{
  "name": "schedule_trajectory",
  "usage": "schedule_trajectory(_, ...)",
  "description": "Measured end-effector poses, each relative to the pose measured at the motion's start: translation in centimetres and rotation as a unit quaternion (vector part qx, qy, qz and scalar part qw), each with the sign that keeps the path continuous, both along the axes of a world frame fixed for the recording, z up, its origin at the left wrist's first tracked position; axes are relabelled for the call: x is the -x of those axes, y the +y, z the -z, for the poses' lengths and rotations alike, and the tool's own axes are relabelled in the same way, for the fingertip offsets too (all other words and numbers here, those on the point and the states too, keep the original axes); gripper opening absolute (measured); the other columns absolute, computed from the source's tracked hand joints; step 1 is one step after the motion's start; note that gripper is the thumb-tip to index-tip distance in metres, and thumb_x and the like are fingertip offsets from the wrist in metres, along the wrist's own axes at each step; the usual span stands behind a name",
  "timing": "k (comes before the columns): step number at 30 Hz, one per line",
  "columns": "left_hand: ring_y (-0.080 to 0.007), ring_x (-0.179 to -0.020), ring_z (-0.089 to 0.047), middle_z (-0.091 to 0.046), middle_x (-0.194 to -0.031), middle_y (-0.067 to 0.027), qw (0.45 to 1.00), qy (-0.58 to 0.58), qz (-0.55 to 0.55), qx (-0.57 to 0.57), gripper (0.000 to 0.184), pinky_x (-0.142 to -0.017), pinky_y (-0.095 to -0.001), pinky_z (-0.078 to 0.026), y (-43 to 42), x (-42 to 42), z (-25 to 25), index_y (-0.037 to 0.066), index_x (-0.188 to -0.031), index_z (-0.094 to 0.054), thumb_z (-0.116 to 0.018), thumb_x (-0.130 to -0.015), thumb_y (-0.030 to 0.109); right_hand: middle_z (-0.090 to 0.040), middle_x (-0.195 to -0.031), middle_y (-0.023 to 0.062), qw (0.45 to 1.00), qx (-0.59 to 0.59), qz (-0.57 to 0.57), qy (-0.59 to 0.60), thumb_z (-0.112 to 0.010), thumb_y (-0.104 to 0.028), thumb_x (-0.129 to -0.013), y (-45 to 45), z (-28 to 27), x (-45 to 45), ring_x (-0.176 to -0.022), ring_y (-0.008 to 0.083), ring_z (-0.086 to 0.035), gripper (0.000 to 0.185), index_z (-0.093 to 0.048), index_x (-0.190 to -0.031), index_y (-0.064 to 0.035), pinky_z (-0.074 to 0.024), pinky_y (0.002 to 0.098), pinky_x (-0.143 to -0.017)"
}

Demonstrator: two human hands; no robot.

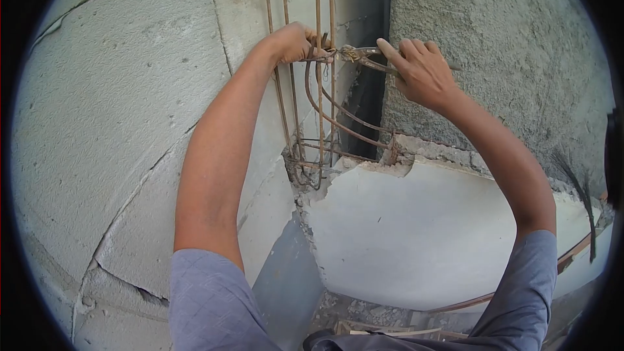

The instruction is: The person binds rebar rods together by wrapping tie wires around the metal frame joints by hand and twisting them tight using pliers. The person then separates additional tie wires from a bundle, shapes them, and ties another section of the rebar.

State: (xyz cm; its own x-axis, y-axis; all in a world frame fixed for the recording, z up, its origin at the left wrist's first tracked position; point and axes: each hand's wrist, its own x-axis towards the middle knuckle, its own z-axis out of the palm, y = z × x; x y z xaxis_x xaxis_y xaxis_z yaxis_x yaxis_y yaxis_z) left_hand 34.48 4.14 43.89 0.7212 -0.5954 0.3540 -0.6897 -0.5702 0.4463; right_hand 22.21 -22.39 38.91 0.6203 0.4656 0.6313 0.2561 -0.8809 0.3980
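Several upright rebar rods (319, 110) rise from the broken top of a wall, with bent bars curving off to the right. At the upper part of the rods, my left hand (296, 43) has its fingers curled around a rebar tie ring (312, 58) where it meets the rods. My right hand (422, 70) grips the handles of a pair of pincers (369, 52) from the right. Their jaws are at the rod junction beside my left fingertips, by some thin wire (351, 56). The exact bite of the jaws is too small to tell.
A block wall (130, 91) stands close on the left, a rough plastered wall (500, 45) on the right. Below is a broken white wall (416, 227) with a jagged top edge. A bundle of dark tie wires (582, 188) hangs at the right. Rubble (370, 312) lies at the bottom.
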Motion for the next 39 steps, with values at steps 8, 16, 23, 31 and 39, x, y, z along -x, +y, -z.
schedule_trajectory(8, -0.0174, -0.089, -0.067, -0.075, -0.094, -0.0076, 1.0, -0.01, -0.005, 0.013, 0.044, -0.084, -0.0316, -0.05, -0.1, 0.8, 0.1, 0.006, -0.107, -0.076, -0.09, -0.071, 0.027, -0.064, -0.079, 0.0085, 0.742, -0.441, -0.171, 0.474, -0.057, -0.018, -0.095, -0.7, 1.1, -0.3, -0.064, 0.0189, -0.064, 0.034, -0.057, -0.121, 0.0032, -0.0554, 0.0356, -0.06)
schedule_trajectory(16, -0.0182, -0.097, -0.067, -0.075, -0.1, -0.008, 1.0, -0.011, -0.015, -0.014, 0.048, -0.088, -0.0311, -0.049, -0.1, 0.1, -0.1, 0.008, -0.113, -0.074, -0.088, -0.072, 0.029, -0.068, -0.085, 0.0151, 0.946, -0.152, -0.086, 0.275, -0.085, -0.023, -0.07, 0.0, -0.8, 0.0, -0.08, 0.0237, -0.07, 0.06, -0.059, -0.118, 0.0027, -0.0529, 0.0397, -0.071)
schedule_trajectory(23, -0.0167, -0.095, -0.067, -0.075, -0.098, -0.0075, 1.0, -0.017, -0.014, -0.009, 0.046, -0.088, -0.031, -0.049, -0.1, 0.6, -0.1, 0.007, -0.112, -0.074, -0.088, -0.073, 0.028, -0.063, -0.085, 0.0123, 0.999, 0.014, -0.024, -0.026, -0.064, -0.012, -0.084, -1.2, 0.1, 0.3, -0.08, 0.0284, -0.065, 0.049, -0.052, -0.132, -0.0046, -0.0514, 0.0458, -0.074)
schedule_trajectory(31, -0.0166, -0.094, -0.066, -0.074, -0.098, -0.0067, 0.999, -0.018, -0.016, -0.04, 0.045, -0.087, -0.0306, -0.049, 0.0, -0.7, -0.2, 0.007, -0.112, -0.074, -0.087, -0.074, 0.027, -0.063, -0.077, 0.0074, 0.59, -0.5, -0.148, 0.617, -0.058, -0.024, -0.098, -1.0, 1.2, -0.6, -0.064, 0.0166, -0.065, 0.041, -0.054, -0.128, 0.0037, -0.0547, 0.0358, -0.062)
schedule_trajectory(39, -0.0163, -0.094, -0.066, -0.074, -0.098, -0.0064, 1.0, 0.009, 0.009, -0.005, 0.044, -0.086, -0.0294, -0.049, -0.1, -0.2, -0.1, 0.008, -0.113, -0.074, -0.086, -0.075, 0.025, -0.066, -0.085, 0.0075, 0.794, -0.364, -0.069, 0.482, -0.055, -0.019, -0.1, -0.2, -0.6, 0.4, -0.072, 0.0168, -0.068, 0.04, -0.051, -0.138, -0.0043, -0.0556, 0.0303, -0.057)
